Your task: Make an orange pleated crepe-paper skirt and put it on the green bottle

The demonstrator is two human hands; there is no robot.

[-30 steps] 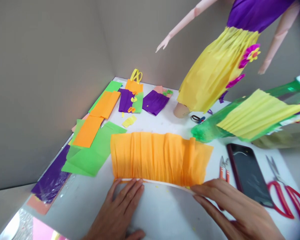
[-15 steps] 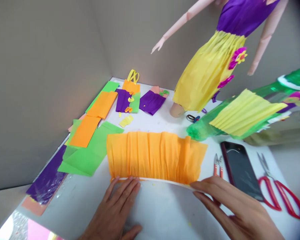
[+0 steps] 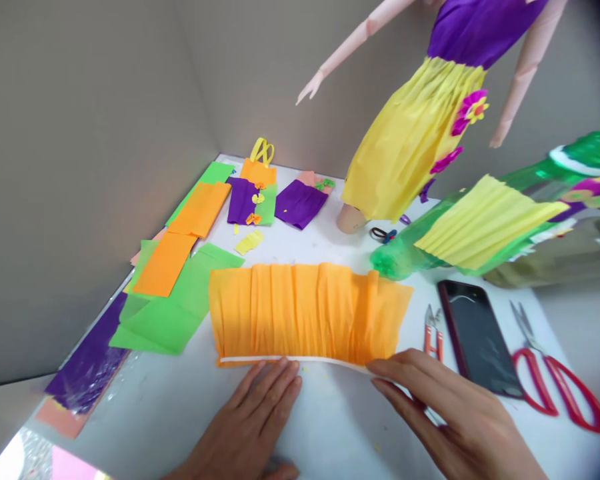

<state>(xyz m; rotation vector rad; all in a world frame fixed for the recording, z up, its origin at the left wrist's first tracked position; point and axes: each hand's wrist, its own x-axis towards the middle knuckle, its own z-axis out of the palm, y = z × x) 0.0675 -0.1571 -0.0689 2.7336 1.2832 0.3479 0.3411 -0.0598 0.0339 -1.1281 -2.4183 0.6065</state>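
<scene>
A pleated orange crepe paper piece [image 3: 305, 310] lies flat on the white table [image 3: 330, 427], with a thin white strip [image 3: 290, 361] along its near edge. My left hand [image 3: 255, 427] rests flat, fingers stretched out, its tips touching the strip near the middle. My right hand [image 3: 445, 413] lies open at the strip's right end, fingertips on the paper's lower right corner.
A doll [image 3: 420, 127] in a purple and yellow paper dress stands at the back. Green, orange and purple paper sheets [image 3: 170, 293] lie left. A black phone [image 3: 475, 337], small orange snips [image 3: 433, 333], red scissors [image 3: 555, 380] and a green-yellow pleated piece [image 3: 480, 223] sit right.
My left hand has slid to the right along the white strip, uncovering its left end. My right hand has kept its place at the right end.
</scene>
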